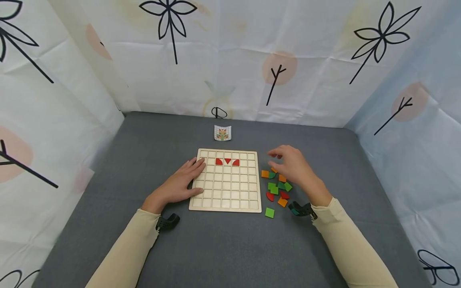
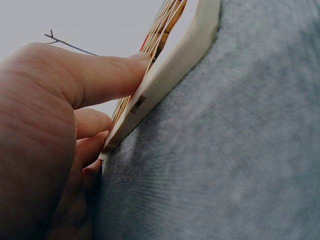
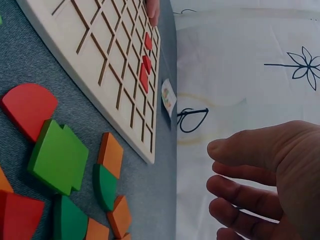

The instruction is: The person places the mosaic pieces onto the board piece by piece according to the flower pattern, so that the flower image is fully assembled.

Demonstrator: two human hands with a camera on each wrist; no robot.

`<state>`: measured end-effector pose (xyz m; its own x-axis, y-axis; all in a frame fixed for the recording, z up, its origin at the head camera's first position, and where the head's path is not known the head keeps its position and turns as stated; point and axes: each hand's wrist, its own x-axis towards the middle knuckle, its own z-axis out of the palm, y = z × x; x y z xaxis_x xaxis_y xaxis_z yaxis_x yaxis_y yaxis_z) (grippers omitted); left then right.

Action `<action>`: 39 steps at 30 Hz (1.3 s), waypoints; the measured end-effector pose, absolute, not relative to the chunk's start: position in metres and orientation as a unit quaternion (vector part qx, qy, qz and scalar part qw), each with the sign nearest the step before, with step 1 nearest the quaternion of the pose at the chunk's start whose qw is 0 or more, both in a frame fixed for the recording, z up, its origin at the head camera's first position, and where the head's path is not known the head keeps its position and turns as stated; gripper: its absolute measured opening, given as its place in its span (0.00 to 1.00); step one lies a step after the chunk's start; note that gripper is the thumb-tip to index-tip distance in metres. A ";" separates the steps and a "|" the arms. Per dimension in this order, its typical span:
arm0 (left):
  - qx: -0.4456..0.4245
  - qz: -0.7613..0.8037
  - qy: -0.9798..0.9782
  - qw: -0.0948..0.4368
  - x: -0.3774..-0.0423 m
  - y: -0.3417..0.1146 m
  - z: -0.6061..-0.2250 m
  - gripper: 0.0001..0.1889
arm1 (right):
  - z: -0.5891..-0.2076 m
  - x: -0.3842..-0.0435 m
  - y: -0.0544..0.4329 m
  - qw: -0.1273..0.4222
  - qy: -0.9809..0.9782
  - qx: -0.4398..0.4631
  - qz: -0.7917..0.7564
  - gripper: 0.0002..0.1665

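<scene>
My left hand (image 1: 180,182) rests on the left edge of a square wooden grid board (image 1: 230,196), with fingers extended and thumb on the rim. In the left wrist view the thumb (image 2: 115,75) presses the board's edge. Three red pieces sit in a row near the board's far side: a quarter-circle (image 1: 218,162), a triangle (image 1: 227,161) and another quarter-circle (image 1: 235,163). My right hand (image 1: 293,166) hovers over loose coloured pieces right of the board. Its fingers are loosely bent, with a gap to the thumb (image 3: 240,147) and nothing held between them.
Loose pieces lie on the grey table (image 1: 230,248): orange squares (image 1: 282,202), green squares (image 1: 269,213), dark green pieces (image 3: 104,186) and a red quarter-circle (image 1: 270,196). A small picture card (image 1: 222,133) with a coloured pattern lies beyond the board. Patterned cloth (image 1: 230,60) surrounds the table.
</scene>
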<state>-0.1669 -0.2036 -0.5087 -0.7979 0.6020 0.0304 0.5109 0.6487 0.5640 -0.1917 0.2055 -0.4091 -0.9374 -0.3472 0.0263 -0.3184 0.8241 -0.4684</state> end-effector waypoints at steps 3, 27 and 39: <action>0.310 0.285 0.904 0.079 -0.167 -0.204 -0.509 0.47 | -0.411 -0.191 0.208 0.036 0.954 -0.175 -0.240 0.21; 0.308 0.292 0.902 0.077 -0.165 -0.202 -0.507 0.47 | -0.447 -0.178 0.212 0.056 0.951 -0.215 -0.215 0.19; 0.301 0.289 0.906 0.074 -0.165 -0.202 -0.507 0.47 | -0.455 -0.182 0.204 0.051 0.952 -0.219 -0.206 0.17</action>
